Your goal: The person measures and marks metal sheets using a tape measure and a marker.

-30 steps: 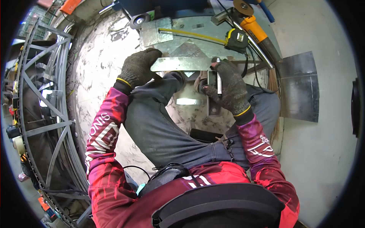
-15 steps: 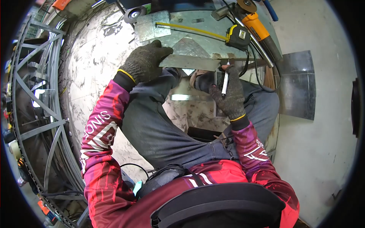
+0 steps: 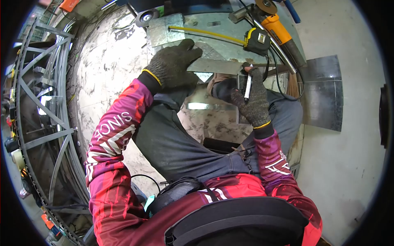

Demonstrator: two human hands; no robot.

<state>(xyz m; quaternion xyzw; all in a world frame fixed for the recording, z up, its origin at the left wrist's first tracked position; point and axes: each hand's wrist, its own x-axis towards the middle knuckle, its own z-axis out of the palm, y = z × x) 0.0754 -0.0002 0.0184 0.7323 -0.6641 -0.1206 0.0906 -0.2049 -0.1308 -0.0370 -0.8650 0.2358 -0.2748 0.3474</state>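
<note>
A flat grey metal strip (image 3: 217,66) lies across in front of my knees, near the edge of the work surface. My gloved left hand (image 3: 174,63) is closed on the strip's left end, with the thumb side hidden beneath. In my gloved right hand (image 3: 255,98) is a white marker pen (image 3: 248,84) with a dark lower end, held nearly upright by the strip's right end. A narrow dark metal piece beside that hand is partly covered by it. A tape measure (image 3: 257,41) rests beyond the strip, its yellow blade (image 3: 205,33) pulled out to the left.
An orange angle grinder (image 3: 276,28) lies at the back right, beside a metal tube. Dark tiles or sheets (image 3: 323,92) stand on the right floor. Metal trusses (image 3: 43,82) line the left side. A shiny square sheet (image 3: 166,29) lies at the far left of the surface.
My left hand has shifted right along the strip, covering more of its left part. The right hand with the marker pen has moved slightly right, and the pen has tilted a little.
</note>
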